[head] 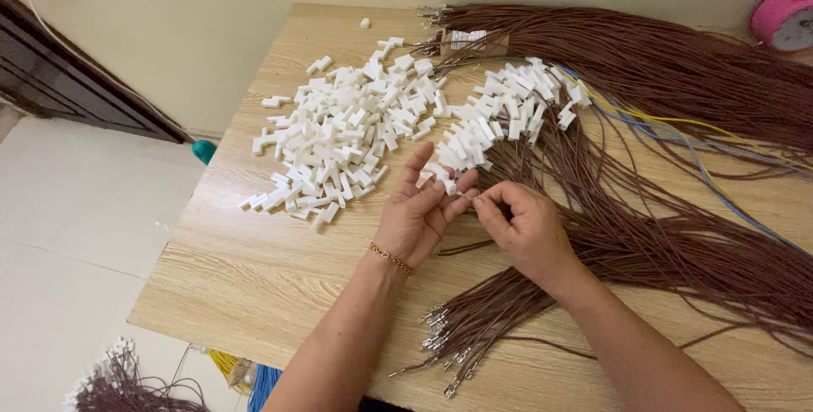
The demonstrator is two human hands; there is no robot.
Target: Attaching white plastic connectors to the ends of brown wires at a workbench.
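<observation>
over a wooden surface [254, 268], the left hand [419, 209] pinches a small white connector [446, 180] at its fingertips, palm up, while the right hand [521, 226] pinches a brown wire [461, 248] just beside it. a heap of white connectors [339, 137] lies to the left, bundled brown wires [660, 243] to the right.

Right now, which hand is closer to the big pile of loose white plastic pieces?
Left. The left hand sits just below-right of the pile of white connectors; the right hand is farther right, over the brown wires.
</observation>
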